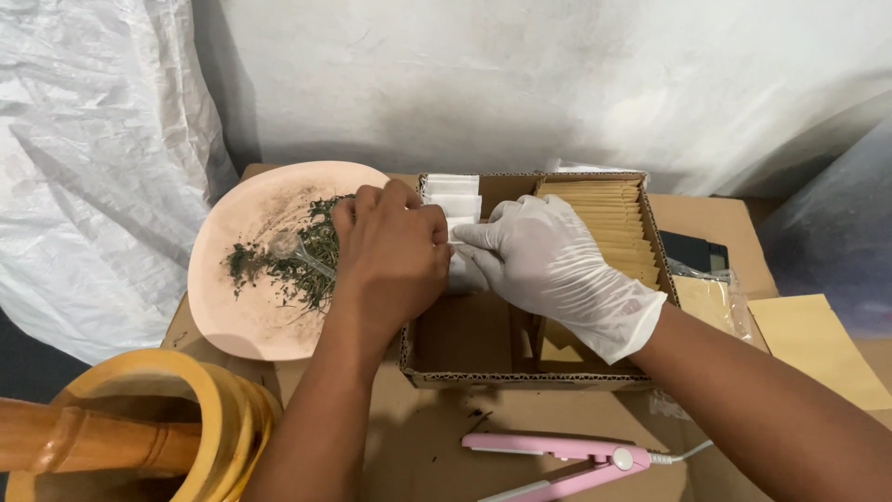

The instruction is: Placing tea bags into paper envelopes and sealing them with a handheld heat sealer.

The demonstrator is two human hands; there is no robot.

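Note:
My bare left hand and my right hand, which wears a white glove, meet over the left compartment of a cardboard box. Both pinch a small white paper bag from a row of white bags standing in that compartment. The bag is mostly hidden between my fingers. Just left of my left hand lies a pale pink plate with dried green herbs and a small clear spoon resting in them.
The box's right compartment holds a row of tan envelopes. A wooden mortar with pestle stands at the front left. A pink heat sealer lies in front of the box. Tan envelopes lie at right.

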